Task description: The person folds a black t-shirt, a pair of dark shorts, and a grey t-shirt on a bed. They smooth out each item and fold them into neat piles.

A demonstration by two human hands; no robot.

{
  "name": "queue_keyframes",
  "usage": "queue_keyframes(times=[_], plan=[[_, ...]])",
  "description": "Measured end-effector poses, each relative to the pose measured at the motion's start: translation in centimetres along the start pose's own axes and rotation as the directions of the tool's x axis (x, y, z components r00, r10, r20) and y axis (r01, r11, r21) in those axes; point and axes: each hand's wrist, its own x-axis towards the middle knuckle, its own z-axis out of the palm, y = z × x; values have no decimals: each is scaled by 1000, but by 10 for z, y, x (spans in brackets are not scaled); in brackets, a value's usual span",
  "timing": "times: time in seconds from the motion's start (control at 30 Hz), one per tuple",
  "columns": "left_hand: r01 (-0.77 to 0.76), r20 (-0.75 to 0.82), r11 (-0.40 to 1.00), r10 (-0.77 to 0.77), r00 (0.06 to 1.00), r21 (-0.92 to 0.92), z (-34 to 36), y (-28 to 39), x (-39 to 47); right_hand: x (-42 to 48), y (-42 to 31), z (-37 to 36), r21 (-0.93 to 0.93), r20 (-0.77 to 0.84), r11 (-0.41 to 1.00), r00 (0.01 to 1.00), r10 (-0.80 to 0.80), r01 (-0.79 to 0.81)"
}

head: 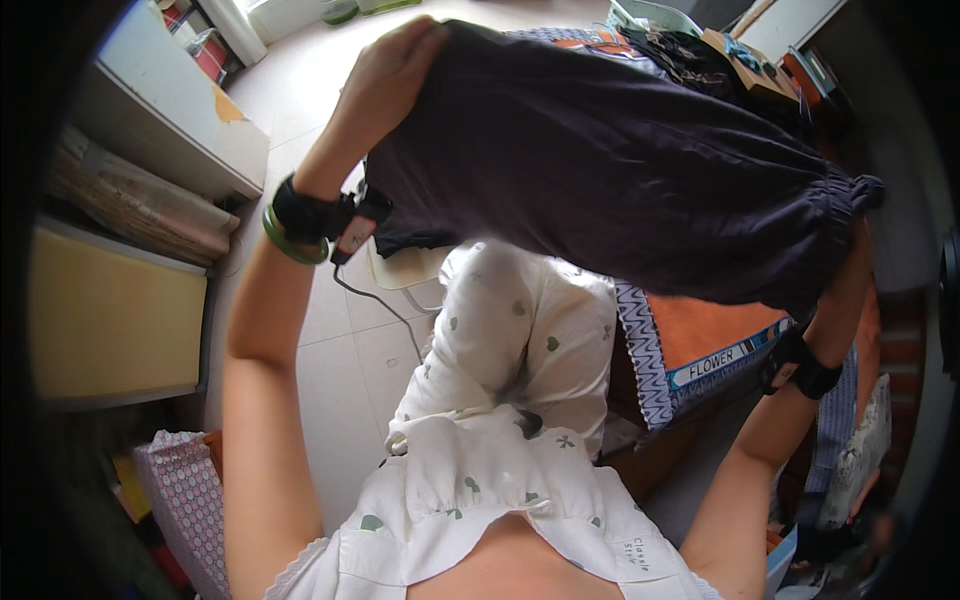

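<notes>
A dark garment [570, 157] with a gathered elastic edge at its right end is stretched out between my two raised hands. My left hand [397, 67] grips its upper left corner, the fingers closed over the cloth. Mostly hidden by the gathered end, my right hand [857, 240] is at the far right, and its fingers cannot be seen. Each wrist wears a black strap with a small device; a green bangle [294, 238] and a cable are at the left one. The garment hangs above my knees and partly covers a table with an orange cloth [697, 322].
On the table's far side are a light green basket [660, 15], a dark heap of cloth [679, 64] and a cardboard box [750, 71]. A pale stool [405, 270] stands by my knees. Left are a white cabinet [180, 112] and a yellow-fronted cabinet [116, 315].
</notes>
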Motion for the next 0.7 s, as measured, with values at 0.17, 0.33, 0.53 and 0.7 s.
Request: queue_keyframes(times=[0.17, 0.33, 0.53, 0.7], plan=[[-111, 345, 992, 124, 931, -57, 105, 9, 47, -11, 47, -81, 34, -233, 972, 944, 233, -231], [-105, 400, 995, 94, 912, 4, 227, 18, 64, 6, 159, -174, -97, -208, 903, 896, 393, -418], [-211, 696, 974, 208, 687, -83, 305, -23, 22, -10, 230, -206, -509, -367, 647, 823, 434, -568], [-207, 727, 971, 230, 647, -123, 324, -31, 12, 3, 245, -188, -569, -340, 656, 868, 361, -496]])
